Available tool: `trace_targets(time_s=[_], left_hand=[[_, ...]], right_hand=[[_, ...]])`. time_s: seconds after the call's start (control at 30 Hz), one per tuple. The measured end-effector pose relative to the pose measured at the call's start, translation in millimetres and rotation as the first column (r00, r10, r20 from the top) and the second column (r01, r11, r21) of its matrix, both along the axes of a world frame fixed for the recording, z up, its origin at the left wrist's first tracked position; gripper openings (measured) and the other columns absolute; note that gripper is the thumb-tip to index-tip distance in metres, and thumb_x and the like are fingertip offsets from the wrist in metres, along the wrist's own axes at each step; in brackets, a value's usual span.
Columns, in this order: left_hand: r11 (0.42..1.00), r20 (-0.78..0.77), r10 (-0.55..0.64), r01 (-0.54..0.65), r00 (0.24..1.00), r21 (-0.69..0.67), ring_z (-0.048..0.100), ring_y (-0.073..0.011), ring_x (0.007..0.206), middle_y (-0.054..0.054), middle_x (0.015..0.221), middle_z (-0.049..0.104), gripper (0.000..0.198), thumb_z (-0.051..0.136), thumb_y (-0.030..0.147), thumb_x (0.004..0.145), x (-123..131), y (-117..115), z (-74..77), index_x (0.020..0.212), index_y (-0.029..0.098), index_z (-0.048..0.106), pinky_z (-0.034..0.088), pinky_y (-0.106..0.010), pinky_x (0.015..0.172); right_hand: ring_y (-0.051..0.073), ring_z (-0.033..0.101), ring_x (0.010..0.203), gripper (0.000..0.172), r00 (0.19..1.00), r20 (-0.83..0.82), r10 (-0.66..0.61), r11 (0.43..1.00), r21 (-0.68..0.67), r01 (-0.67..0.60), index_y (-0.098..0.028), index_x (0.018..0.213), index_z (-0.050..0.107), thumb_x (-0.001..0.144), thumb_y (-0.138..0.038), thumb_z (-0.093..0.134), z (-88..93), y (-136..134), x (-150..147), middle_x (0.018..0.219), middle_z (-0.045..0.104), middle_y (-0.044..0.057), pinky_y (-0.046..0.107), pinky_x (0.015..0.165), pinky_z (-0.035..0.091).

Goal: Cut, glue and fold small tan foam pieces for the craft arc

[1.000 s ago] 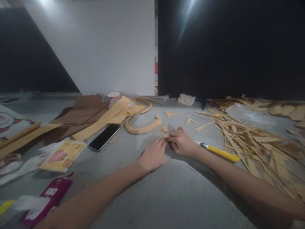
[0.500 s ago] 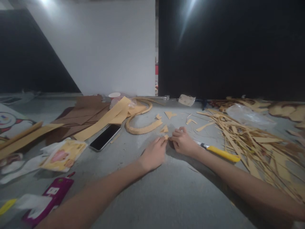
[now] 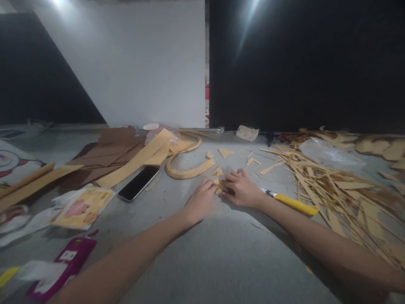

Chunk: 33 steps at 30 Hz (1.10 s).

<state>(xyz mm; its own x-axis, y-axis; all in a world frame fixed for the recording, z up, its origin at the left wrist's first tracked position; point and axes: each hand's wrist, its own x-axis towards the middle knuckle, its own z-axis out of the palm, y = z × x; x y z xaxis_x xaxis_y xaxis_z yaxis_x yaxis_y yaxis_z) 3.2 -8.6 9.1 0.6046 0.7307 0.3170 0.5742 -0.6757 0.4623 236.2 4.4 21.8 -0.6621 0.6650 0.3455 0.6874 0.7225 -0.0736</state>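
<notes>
My left hand [image 3: 200, 200] and my right hand [image 3: 241, 188] meet on the grey floor [image 3: 221, 253], fingertips together on a small tan cardboard piece [image 3: 217, 185]. Both hands have their fingers curled and pinched on that piece. A yellow-handled utility knife [image 3: 289, 201] lies just right of my right wrist. A curved cardboard arc [image 3: 188, 169] lies just beyond my left hand, with a few small triangular offcuts [image 3: 225, 152] around it.
A heap of cardboard strips [image 3: 335, 185] fills the right side. A black phone [image 3: 139, 182], brown cardboard sheets [image 3: 110, 154] and long tan strips [image 3: 139, 158] lie to the left. A printed packet [image 3: 82, 206] and magenta package [image 3: 65, 261] sit near left.
My left hand has shifted slightly left and forward; the small piece now shows between the fingertips of both hands.
</notes>
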Motion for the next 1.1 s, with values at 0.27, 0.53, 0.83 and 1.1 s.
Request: trace_targets(time_s=[0.27,0.53,0.83,1.1], left_hand=[[1.000,-0.049,0.029,-0.029,0.998,0.006,0.059,-0.0269,0.125,-0.010,0.123,0.064,0.050,0.040,-0.005,0.091,-0.9,-3.2,2.8,0.125,0.021,0.065,0.055,-0.047,0.112],[0.999,0.050,-0.029,0.030,0.998,-0.018,0.047,-0.0242,0.153,-0.013,0.152,0.059,0.061,0.039,-0.005,0.089,-2.4,4.6,-6.6,0.140,0.020,0.059,0.041,-0.053,0.129],[0.971,0.019,0.110,-0.103,0.994,-0.215,0.058,-0.0267,0.146,-0.016,0.154,0.060,0.072,0.041,-0.010,0.083,-3.6,3.5,-7.7,0.146,0.023,0.046,0.050,-0.049,0.120],[0.987,0.021,0.082,-0.078,0.996,-0.139,0.061,-0.0249,0.141,-0.012,0.145,0.066,0.062,0.041,-0.008,0.087,-3.6,5.1,-2.1,0.138,0.023,0.057,0.049,-0.047,0.121]], right_hand=[[0.027,0.060,0.100,0.030,1.000,-0.009,0.016,0.998,0.053,-0.016,-0.017,0.126,0.073,0.109,-0.037,0.059,-4.5,1.3,1.0,0.099,0.070,0.010,0.045,0.095,0.029],[0.023,0.059,0.094,0.030,0.993,0.005,0.121,0.974,0.194,-0.119,-0.017,0.114,0.075,0.115,-0.028,0.047,-7.0,5.5,2.2,0.099,0.070,0.009,0.042,0.092,0.032],[0.022,0.057,0.091,0.025,0.975,0.061,0.213,0.943,0.248,-0.222,-0.019,0.104,0.075,0.112,-0.018,0.051,-9.0,8.5,6.4,0.092,0.068,0.006,0.040,0.088,0.032],[0.018,0.064,0.084,0.020,0.959,-0.272,0.074,0.996,-0.023,-0.084,-0.021,0.091,0.072,0.106,-0.021,0.060,-17.8,13.1,3.1,0.086,0.071,0.002,0.038,0.088,0.034]])
